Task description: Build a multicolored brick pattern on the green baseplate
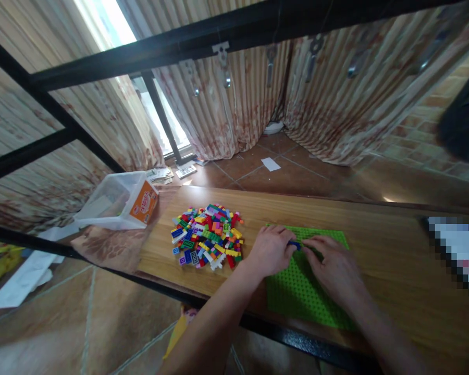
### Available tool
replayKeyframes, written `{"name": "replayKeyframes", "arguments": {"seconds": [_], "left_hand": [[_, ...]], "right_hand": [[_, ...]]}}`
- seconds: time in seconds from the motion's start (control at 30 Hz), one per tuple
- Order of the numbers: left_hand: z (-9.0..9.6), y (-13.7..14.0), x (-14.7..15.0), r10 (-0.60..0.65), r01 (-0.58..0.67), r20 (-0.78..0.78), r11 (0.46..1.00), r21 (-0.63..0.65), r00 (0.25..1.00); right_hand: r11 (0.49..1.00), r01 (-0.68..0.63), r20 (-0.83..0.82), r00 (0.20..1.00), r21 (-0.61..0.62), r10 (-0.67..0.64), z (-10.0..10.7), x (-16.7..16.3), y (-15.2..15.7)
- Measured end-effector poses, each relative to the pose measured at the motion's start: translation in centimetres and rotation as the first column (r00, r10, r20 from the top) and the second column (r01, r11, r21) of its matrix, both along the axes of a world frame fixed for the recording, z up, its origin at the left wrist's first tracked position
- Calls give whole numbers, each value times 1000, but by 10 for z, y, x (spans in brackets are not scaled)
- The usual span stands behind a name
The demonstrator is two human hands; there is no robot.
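Over the far part of a green studded baseplate, a small blue toy brick shows between my two hands. My left hand is closed, its fingers pinching the brick from the left. From the other side, my right hand has its thumb and fingertips closed at the brick's right end. Fingers cover part of the brick, so I cannot tell whether it touches the plate. A heap of mixed coloured toy bricks lies left of my left hand.
The wooden table has a dark front edge. A clear plastic bin with an orange label stands at the left end. A blurred-out rectangular object lies at the right. A black metal bar crosses above, with hooks hanging beneath.
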State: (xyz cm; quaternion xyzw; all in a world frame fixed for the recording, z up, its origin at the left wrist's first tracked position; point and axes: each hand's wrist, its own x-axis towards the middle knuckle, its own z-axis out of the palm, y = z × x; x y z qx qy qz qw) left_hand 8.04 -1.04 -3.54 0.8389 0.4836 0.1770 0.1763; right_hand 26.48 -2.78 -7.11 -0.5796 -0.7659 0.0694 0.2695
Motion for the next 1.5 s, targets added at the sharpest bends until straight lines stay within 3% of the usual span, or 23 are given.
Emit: {"name": "replayKeyframes", "arguments": {"seconds": [0.23, 0.33, 0.43, 0.6, 0.83, 1.13, 1.3, 1.5], "left_hand": [[10, 13, -18, 69, -71, 82, 997, 21, 994], [26, 19, -52, 79, -76, 145, 997, -25, 986], [45, 16, -96, 168, -149, 162, 981, -122, 973], [58, 2, -142, 363, -356, 8, 919, -169, 932], [52, 2, -146, 396, -405, -85, 895, -187, 914], [58, 0, -153, 356, -329, 80, 914, -236, 931], [54, 3, -148, 337, -308, 72, 914, -264, 939], [54, 2, -150, 388, -376, 8, 898, -227, 922]], "right_hand": [[999, -20, 39, 999, 26, 19, -6, 4, 0], [999, -27, 47, 999, 39, 25, -6, 4, 0], [999, -25, 54, 998, 42, 23, -6, 4, 0], [999, -22, 60, 998, 39, 20, -7, 4, -1], [999, -27, 60, 998, 28, 25, -7, 4, 1], [999, -27, 60, 998, 38, 25, -6, 3, 1], [999, -24, 58, 998, 42, 21, -4, 2, 1], [999, -20, 53, 998, 30, 18, -2, 1, 0]]}}
